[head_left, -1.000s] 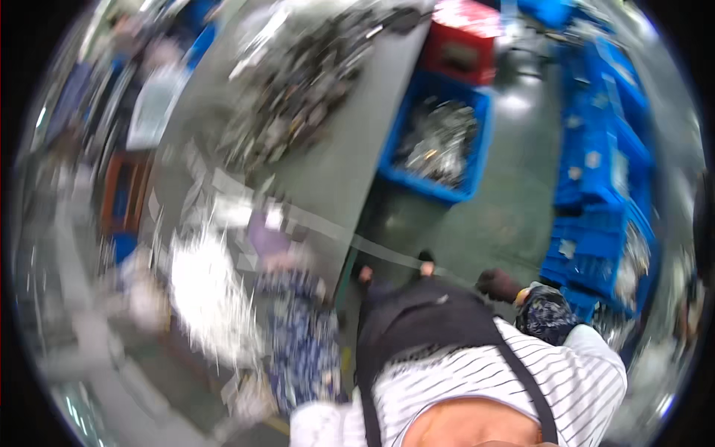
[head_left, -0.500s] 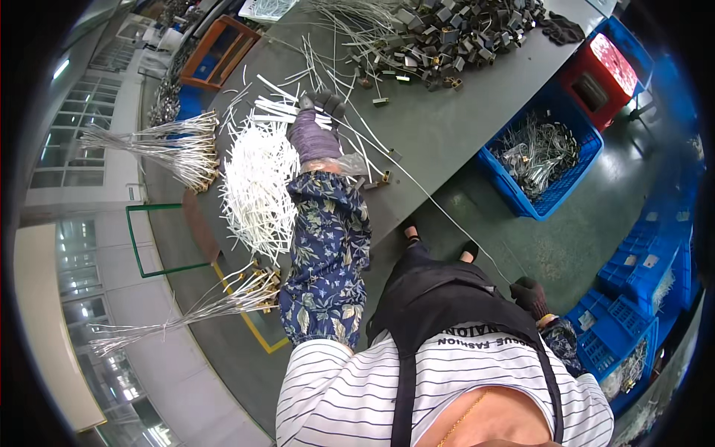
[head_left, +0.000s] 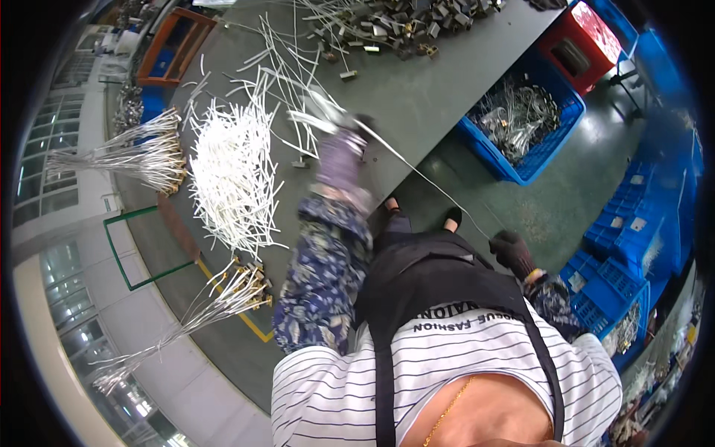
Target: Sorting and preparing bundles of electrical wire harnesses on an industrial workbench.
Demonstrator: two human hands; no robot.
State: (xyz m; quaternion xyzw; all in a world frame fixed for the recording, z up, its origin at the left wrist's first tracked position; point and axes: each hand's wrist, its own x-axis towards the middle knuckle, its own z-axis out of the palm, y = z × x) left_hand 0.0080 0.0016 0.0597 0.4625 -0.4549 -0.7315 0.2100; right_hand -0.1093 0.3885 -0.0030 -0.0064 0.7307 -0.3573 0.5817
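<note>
My left hand [head_left: 348, 138], in a dark glove with a purple wrist, is over the grey table and somewhat blurred. It is closed on several short white tubes [head_left: 319, 112] that fan out past its fingers. My right hand [head_left: 510, 249], in a dark knitted glove, is held out low beside my body, its fingers closed on the end of a thin wire [head_left: 428, 179]. The wire runs from there up across the table edge to my left hand. A heap of white tubes [head_left: 232, 175] lies on the table left of my left hand.
A pile of small metal-cased parts with wires [head_left: 402, 30] covers the far table [head_left: 417, 97]. Tied wire bundles [head_left: 160, 153] lie along its left edge. Blue crates [head_left: 521, 171], one full of wired parts, and a red stool [head_left: 581, 45] stand right on the floor.
My left hand has come nearer and to the right with the white tubes, away from the heap. My right hand still holds the wire. The whole view has shifted a little.
</note>
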